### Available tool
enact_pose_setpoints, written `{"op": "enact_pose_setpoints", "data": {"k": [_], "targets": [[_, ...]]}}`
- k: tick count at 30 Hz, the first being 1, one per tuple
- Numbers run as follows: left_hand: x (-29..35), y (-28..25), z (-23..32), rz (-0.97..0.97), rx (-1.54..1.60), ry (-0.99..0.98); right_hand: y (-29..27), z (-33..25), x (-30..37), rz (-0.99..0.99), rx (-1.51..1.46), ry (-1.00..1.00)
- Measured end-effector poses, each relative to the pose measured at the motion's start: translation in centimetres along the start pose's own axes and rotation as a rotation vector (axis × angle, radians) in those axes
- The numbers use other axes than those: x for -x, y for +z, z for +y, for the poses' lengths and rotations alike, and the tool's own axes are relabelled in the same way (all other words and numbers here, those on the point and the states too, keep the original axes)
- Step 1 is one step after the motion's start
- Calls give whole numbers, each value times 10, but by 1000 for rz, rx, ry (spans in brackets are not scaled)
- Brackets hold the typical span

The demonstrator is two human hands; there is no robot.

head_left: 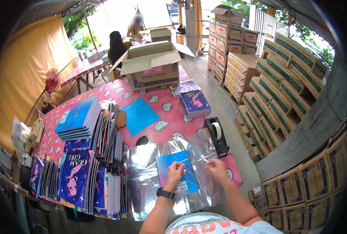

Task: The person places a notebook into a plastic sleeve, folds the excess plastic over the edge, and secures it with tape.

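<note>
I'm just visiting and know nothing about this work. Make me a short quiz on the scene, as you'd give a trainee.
1. On which wrist is the dark watch worn?

2. Which shiny material is spread around the blue notebook in front of the person?
a) brown paper
b) clear plastic film
c) green cloth

3. True or false: the black tape dispenser is to the right of that notebook.

Key:
1. The left, just below the left hand in the picture.
2. b
3. True
</note>
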State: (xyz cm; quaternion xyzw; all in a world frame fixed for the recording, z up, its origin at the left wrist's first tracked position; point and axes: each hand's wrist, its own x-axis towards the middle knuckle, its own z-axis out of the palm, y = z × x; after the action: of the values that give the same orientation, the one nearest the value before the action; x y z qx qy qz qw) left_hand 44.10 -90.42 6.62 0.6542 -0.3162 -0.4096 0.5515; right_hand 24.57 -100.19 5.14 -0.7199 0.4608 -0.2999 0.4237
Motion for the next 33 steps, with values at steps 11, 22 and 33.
{"op": "enact_pose_setpoints", "data": {"k": [11,22,33], "targets": [[14,-41,-35,498,-729,309,40,-83,96,-708,694,-528],[15,-49,-40,327,-283,-24,66,-24,4,-205,-133,146],[12,-53,-47,288,-156,19,24,-2,36,155,226,-23]]}}
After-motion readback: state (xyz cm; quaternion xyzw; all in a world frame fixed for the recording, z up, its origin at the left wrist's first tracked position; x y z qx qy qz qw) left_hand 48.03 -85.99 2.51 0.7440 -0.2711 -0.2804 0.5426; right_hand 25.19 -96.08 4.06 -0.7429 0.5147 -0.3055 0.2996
